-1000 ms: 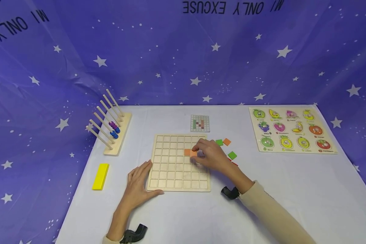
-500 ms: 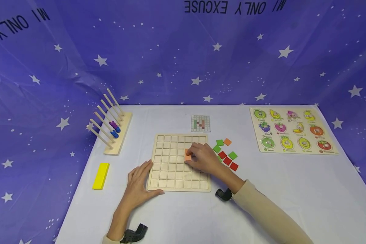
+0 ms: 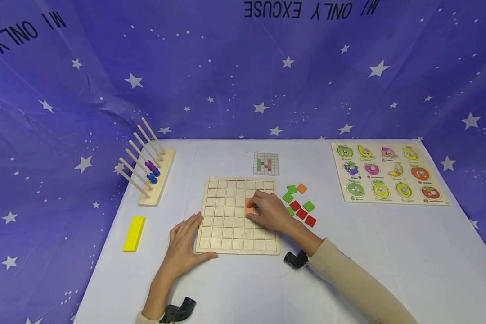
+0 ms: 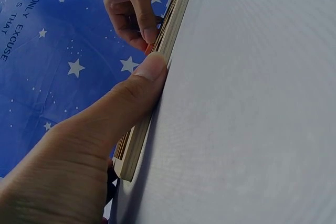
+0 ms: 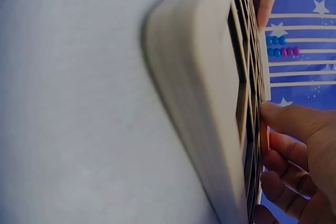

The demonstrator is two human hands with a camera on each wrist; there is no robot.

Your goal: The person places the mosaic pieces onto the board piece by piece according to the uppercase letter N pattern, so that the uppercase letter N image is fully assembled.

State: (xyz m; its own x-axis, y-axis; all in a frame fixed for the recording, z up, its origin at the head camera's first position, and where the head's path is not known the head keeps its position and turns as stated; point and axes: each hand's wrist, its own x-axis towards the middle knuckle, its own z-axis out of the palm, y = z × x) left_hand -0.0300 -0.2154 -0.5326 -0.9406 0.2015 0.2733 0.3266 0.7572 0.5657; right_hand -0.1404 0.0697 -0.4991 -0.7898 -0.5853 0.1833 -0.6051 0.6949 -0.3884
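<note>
A square wooden grid board (image 3: 227,220) lies on the table. My left hand (image 3: 182,247) rests at its near left corner, fingers along the left side and thumb along the front edge. In the left wrist view that thumb (image 4: 136,85) touches the board's edge. Over the grid, right of centre, my right hand (image 3: 271,211) pinches an orange tile (image 5: 264,134) between thumb and fingers. An orange surface (image 3: 249,210) shows in the grid beside those fingertips; the hand partly covers it, so I cannot tell one tile from two.
Loose green tiles (image 3: 309,206), red tiles (image 3: 301,213) and an orange tile (image 3: 302,188) lie right of the board. Behind it is a pattern card (image 3: 266,164). A peg rack with beads (image 3: 162,180) and a yellow block (image 3: 134,234) stand left; a fruit puzzle (image 3: 389,175) lies right.
My right hand has moved slightly left with the orange tile, lower onto the grid, uncovering the red tiles. Over the last half second it barely shifts. My left hand stays put.
</note>
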